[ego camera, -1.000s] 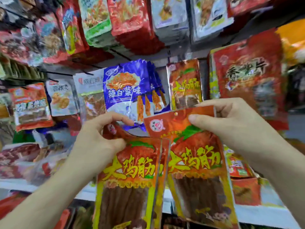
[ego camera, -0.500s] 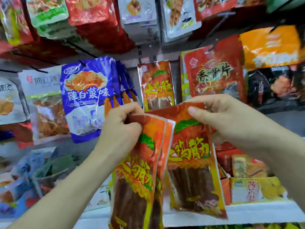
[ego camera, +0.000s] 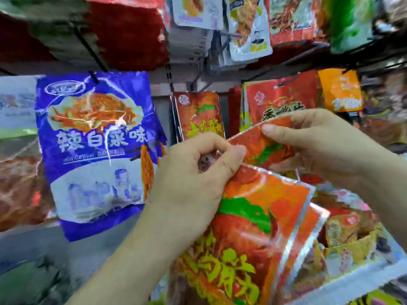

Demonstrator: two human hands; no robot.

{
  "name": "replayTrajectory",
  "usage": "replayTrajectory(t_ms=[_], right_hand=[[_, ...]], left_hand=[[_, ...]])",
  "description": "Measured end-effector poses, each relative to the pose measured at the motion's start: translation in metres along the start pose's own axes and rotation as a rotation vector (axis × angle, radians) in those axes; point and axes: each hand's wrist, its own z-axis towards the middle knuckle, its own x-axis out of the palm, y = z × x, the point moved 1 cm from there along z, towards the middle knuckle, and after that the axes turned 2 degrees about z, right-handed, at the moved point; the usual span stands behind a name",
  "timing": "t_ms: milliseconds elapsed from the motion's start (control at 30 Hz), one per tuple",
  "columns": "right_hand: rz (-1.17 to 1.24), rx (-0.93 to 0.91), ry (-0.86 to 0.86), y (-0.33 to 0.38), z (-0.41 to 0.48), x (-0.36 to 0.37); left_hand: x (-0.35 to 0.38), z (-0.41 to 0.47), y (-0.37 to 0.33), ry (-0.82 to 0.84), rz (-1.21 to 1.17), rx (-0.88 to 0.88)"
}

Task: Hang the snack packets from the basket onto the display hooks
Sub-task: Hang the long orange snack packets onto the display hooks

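**Single packet (ego camera: 264, 148) tipped up beside the stack**

Closer together than half a second ago, both hands now sit just below the hanging packets (ego camera: 198, 115) of the same orange kind. My right hand (ego camera: 319, 148) has tipped the single packet so its top edge slants up to the right. Before, it hung straight down with its whole face showing. Now only its upper part shows, and the rest is hidden behind the stack of packets (ego camera: 253, 227). That hand pinches the top edge, thumb (ego camera: 273, 129) flat on the front and the other fingers curled behind.

My left hand (ego camera: 193, 177) is curled tight round the top of the stack, gripping it, and its fingertips lie against the left corner of the single packet. The stack has swung too. It leans down to the right, fanned so that the silver edge of a second packet shows behind the front one.

The view has also shifted. On my left the blue packet (ego camera: 97, 139) looms larger, hanging from its hook (ego camera: 94, 75), and the red packet (ego camera: 279, 100) sits just behind my right fingers. Lower right, a yellow box (ego camera: 348, 249) stands by the white shelf edge (ego camera: 363, 280). Motion blur smears everything, so I cannot tell how many packets the stack holds.
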Motion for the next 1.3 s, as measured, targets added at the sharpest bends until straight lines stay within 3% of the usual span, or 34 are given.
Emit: replayTrajectory(t_ms=[233,400,733,1300], right_hand=[[0.103,-0.082,-0.216,0.009,0.022,0.013],[0.186,-0.157,-0.274,0.029,0.048,0.016],[0.282,-0.132,-0.258,0.037,0.103,0.019],[0.218,-0.086,-0.175,0.036,0.120,0.024]], left_hand=[[-0.011,0.016,0.010,-0.071,-0.089,-0.054],[-0.010,0.037,-0.003,-0.125,-0.027,-0.008],[-0.005,0.089,-0.015,-0.159,0.301,-0.039],[-0.008,0.103,-0.022,0.059,0.627,-0.118]])
